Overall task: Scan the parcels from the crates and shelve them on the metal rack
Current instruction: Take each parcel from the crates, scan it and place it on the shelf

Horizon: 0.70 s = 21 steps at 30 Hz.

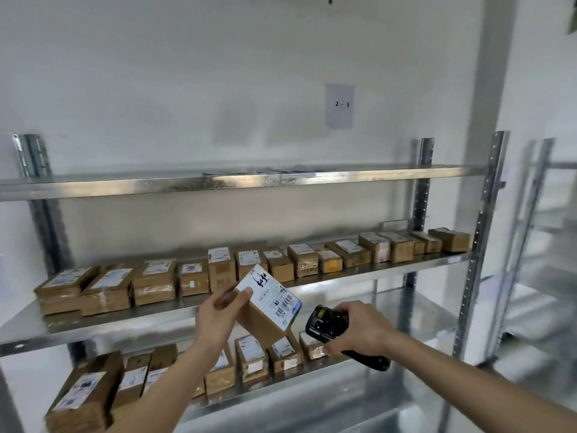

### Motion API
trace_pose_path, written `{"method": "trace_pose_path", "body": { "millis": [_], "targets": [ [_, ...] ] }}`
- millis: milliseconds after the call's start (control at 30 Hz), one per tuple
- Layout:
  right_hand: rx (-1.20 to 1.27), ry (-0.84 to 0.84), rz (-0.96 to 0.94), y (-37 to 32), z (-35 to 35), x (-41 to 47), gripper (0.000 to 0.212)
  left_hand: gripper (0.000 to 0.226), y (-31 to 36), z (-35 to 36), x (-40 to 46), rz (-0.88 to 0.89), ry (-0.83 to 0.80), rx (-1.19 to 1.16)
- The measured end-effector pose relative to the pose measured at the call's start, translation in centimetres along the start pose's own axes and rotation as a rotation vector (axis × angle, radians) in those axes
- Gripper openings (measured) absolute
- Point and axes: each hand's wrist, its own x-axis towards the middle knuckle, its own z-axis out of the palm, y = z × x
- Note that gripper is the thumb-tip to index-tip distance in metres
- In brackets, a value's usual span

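The left hand (215, 317) holds one brown parcel (268, 304) up in front of the metal rack (237, 179), its fingers (242, 294) wrapped round the box with the white label facing up. The right hand (359, 329) grips a black scanner (327, 326) just beside it — fingers curled tight round the handle, its front end turned toward the label. So this looks like the scanning step. Rows of parcels already sit on the middle shelf (406, 265) and the one below. Next, the scanner probably needs to line up with the barcode (285, 303) — then the box can go into a free spot on a shelf.
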Motion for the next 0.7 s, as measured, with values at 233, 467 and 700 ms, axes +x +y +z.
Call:
{"method": "trace_pose_path", "body": {
  "millis": [233, 467, 700],
  "targets": [
    [-0.135, 0.058, 0.06, 2.3, -1.3, -1.7, 0.09, 0.049, 0.5, 2.3, -0.3, 0.014, -0.042, 0.036],
    [-0.176, 0.082, 0.069, 3.4, -1.6, -2.3, 0.093, 0.052, 0.6, 3.6, -0.8, 0.029, -0.078, 0.03],
    [-0.212, 0.098, 0.067, 4.1, -2.0, -2.8, 0.088, 0.045, 0.3, 4.4, -1.0, 0.041, -0.094, 0.014]
  ]
}}
